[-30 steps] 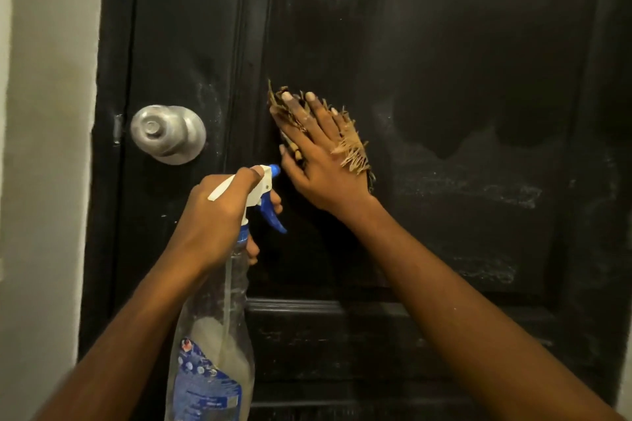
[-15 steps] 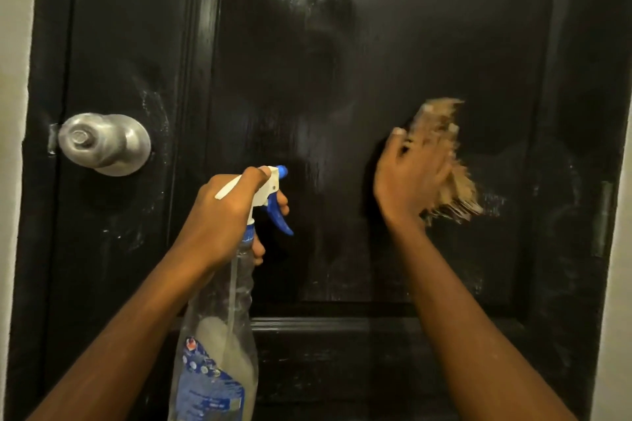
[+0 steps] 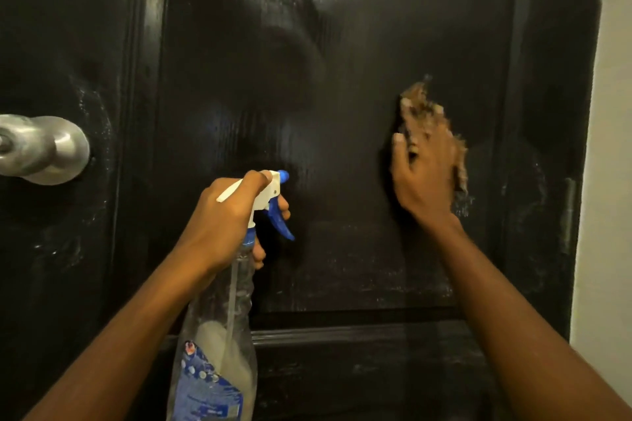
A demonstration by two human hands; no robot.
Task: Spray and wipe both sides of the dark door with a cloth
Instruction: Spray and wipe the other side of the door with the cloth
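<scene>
The dark glossy door [image 3: 307,79] fills the view, its centre panel wet and streaked. My right hand [image 3: 424,178] presses a frayed tan cloth [image 3: 419,102] flat against the right part of that panel; the cloth is blurred. My left hand [image 3: 222,219] grips the neck of a clear spray bottle [image 3: 219,335] with a white head and blue trigger, a finger in front of the trigger, nozzle pointing at the door. The bottle hangs down to the lower edge of the view.
A round metal door knob [image 3: 41,147] sticks out at the left edge. A hinge [image 3: 568,219] shows on the door's right side, beside a pale wall [image 3: 608,147]. A raised rail [image 3: 342,331] crosses the door below the panel.
My right hand with the cloth has swept from the panel's left side, near the knob stile, across to its right side. The view has shifted right. The left hand and bottle stay put.
</scene>
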